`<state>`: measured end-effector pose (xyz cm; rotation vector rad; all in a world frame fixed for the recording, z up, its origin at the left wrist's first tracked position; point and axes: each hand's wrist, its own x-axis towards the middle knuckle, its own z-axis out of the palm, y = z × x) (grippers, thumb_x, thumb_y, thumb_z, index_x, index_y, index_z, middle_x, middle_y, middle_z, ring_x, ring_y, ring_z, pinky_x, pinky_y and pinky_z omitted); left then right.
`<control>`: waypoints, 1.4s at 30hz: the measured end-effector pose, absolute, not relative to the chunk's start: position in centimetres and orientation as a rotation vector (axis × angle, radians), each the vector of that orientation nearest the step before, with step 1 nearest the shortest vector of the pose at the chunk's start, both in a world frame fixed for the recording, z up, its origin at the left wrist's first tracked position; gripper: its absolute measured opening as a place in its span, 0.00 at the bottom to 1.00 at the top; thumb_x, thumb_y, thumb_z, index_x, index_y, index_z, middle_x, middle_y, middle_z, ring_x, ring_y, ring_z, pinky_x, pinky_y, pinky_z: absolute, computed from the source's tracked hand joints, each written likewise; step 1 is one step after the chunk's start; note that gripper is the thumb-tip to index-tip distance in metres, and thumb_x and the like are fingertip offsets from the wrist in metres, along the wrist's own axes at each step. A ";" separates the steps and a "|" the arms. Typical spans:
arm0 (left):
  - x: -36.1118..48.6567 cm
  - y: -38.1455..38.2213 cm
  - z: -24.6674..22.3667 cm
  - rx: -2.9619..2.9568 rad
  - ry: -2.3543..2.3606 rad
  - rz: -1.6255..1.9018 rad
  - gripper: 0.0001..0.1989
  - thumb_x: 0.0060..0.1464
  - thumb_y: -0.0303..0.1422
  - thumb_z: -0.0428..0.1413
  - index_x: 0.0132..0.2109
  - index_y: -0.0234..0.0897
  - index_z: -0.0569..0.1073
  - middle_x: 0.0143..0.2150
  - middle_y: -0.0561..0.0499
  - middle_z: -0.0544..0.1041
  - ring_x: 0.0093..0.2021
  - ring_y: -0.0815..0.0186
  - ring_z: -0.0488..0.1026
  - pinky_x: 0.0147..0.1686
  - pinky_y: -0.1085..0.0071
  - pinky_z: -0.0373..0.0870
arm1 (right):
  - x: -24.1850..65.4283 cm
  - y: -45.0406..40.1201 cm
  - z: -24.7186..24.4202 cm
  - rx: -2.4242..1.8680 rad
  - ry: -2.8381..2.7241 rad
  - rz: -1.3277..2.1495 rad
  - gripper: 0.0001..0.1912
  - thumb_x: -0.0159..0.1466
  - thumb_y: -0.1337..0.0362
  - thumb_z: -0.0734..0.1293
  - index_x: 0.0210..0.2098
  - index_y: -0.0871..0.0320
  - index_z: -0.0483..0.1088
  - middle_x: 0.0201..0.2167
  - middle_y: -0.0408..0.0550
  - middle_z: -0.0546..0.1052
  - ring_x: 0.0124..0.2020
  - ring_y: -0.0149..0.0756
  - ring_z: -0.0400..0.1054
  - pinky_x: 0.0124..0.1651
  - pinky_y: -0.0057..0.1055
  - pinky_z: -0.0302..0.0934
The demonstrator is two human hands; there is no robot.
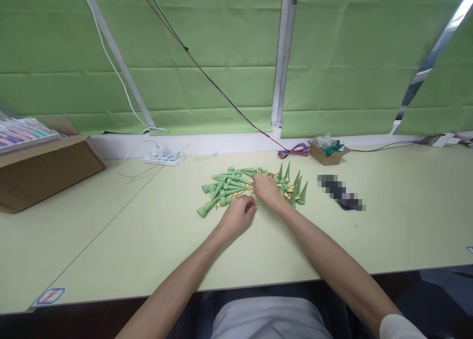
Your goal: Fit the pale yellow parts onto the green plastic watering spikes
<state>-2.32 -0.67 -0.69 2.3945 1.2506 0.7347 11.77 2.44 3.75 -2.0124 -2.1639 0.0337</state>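
Observation:
A pile of green plastic spikes [231, 184] with wide round heads lies on the table before me, mixed with small yellow pieces [224, 195]. Along the pile's front edge my left hand [238, 213] is closed, fingers curled in; anything within them is hidden. My right hand [265, 188] reaches over the middle of the pile, its fingers bent and drawn together. What they hold or touch there is too small to make out. On the right of the pile, several green spikes [296, 187] stand point up, with yellow pieces among them.
Behind the pile stand a small cardboard box [327, 156] with clear and green items, a bundled red-blue cable [293, 151] and a white power strip [164, 158]. A dark, blurred-out object [340, 193] lies right. A large carton [48, 169] is far left.

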 end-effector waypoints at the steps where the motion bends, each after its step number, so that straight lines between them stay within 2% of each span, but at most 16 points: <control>1: -2.4 -0.6 -0.6 2.411 1.286 0.756 0.08 0.58 0.28 0.51 0.34 0.37 0.74 0.34 0.48 0.76 0.34 0.62 0.72 0.34 0.68 0.64 | 11.8 2.3 3.5 -2.001 -2.163 0.030 0.15 0.72 0.66 0.56 0.49 0.59 0.72 0.45 0.58 0.77 0.47 0.47 0.75 0.45 0.34 0.64; 5: -3.1 -0.2 0.2 2.396 1.500 0.821 0.10 0.59 0.27 0.50 0.43 0.36 0.76 0.47 0.44 0.77 0.40 0.59 0.75 0.38 0.66 0.67 | 12.5 1.3 3.3 -1.959 -2.141 -0.013 0.16 0.73 0.62 0.55 0.49 0.57 0.72 0.44 0.57 0.78 0.48 0.46 0.74 0.46 0.35 0.63; 8: -3.6 0.0 0.5 2.406 1.654 0.698 0.12 0.57 0.26 0.52 0.47 0.36 0.76 0.50 0.42 0.77 0.48 0.53 0.75 0.41 0.64 0.68 | 13.2 0.8 3.9 -1.920 -2.183 0.014 0.15 0.72 0.58 0.59 0.48 0.57 0.73 0.45 0.56 0.78 0.49 0.47 0.74 0.46 0.36 0.63; 11: -3.8 0.0 0.5 2.433 1.718 0.544 0.11 0.59 0.26 0.51 0.45 0.36 0.76 0.49 0.40 0.77 0.48 0.51 0.75 0.38 0.64 0.67 | 13.9 0.6 4.4 -1.836 -2.329 0.130 0.13 0.68 0.57 0.65 0.46 0.57 0.74 0.46 0.56 0.78 0.50 0.48 0.73 0.46 0.35 0.63; 17: -3.8 0.3 0.1 2.468 1.720 0.461 0.11 0.61 0.26 0.49 0.43 0.37 0.76 0.47 0.40 0.77 0.45 0.52 0.76 0.37 0.65 0.65 | 14.3 0.5 4.3 -1.800 -2.480 0.134 0.10 0.65 0.68 0.66 0.46 0.57 0.74 0.49 0.57 0.77 0.50 0.46 0.73 0.44 0.33 0.62; 22: -4.0 0.6 0.0 2.483 1.702 0.456 0.10 0.61 0.27 0.50 0.42 0.36 0.75 0.47 0.40 0.78 0.45 0.53 0.76 0.37 0.66 0.64 | 14.4 0.1 4.7 -1.763 -2.517 0.150 0.13 0.63 0.62 0.69 0.46 0.58 0.73 0.48 0.57 0.77 0.49 0.47 0.73 0.42 0.32 0.62; 24: -4.0 0.7 0.0 2.494 1.686 0.446 0.09 0.61 0.26 0.50 0.42 0.36 0.75 0.47 0.40 0.78 0.45 0.53 0.76 0.36 0.66 0.63 | 14.5 0.0 4.9 -1.761 -2.559 0.163 0.14 0.61 0.65 0.69 0.47 0.58 0.73 0.48 0.57 0.77 0.48 0.46 0.73 0.41 0.31 0.61; 28: -4.1 0.8 -0.1 2.506 1.669 0.433 0.08 0.61 0.27 0.51 0.40 0.37 0.75 0.47 0.40 0.78 0.44 0.55 0.76 0.36 0.67 0.62 | 14.4 -0.2 5.0 -1.778 -2.652 0.154 0.15 0.57 0.75 0.66 0.43 0.59 0.74 0.45 0.56 0.78 0.45 0.46 0.74 0.37 0.30 0.60; 31: -4.1 0.8 -0.1 2.516 1.674 0.421 0.08 0.61 0.27 0.50 0.38 0.36 0.74 0.45 0.40 0.77 0.42 0.55 0.75 0.36 0.67 0.61 | 14.1 -0.3 4.7 -1.768 -2.698 0.146 0.15 0.58 0.79 0.64 0.42 0.59 0.74 0.46 0.56 0.77 0.44 0.45 0.74 0.36 0.29 0.59; 36: -4.1 0.8 -0.1 2.545 1.663 0.387 0.11 0.62 0.27 0.48 0.35 0.36 0.73 0.41 0.40 0.76 0.39 0.55 0.74 0.34 0.65 0.60 | 13.7 -0.4 4.1 -1.729 -2.697 0.059 0.17 0.61 0.80 0.59 0.42 0.59 0.73 0.44 0.56 0.78 0.42 0.44 0.74 0.37 0.30 0.58; 42: -3.8 0.6 0.3 2.543 1.695 0.421 0.12 0.63 0.28 0.46 0.38 0.36 0.74 0.42 0.40 0.75 0.38 0.55 0.74 0.36 0.64 0.62 | 12.8 -0.2 3.0 -1.657 -2.597 0.040 0.17 0.65 0.78 0.56 0.43 0.59 0.72 0.42 0.56 0.77 0.43 0.43 0.73 0.41 0.30 0.58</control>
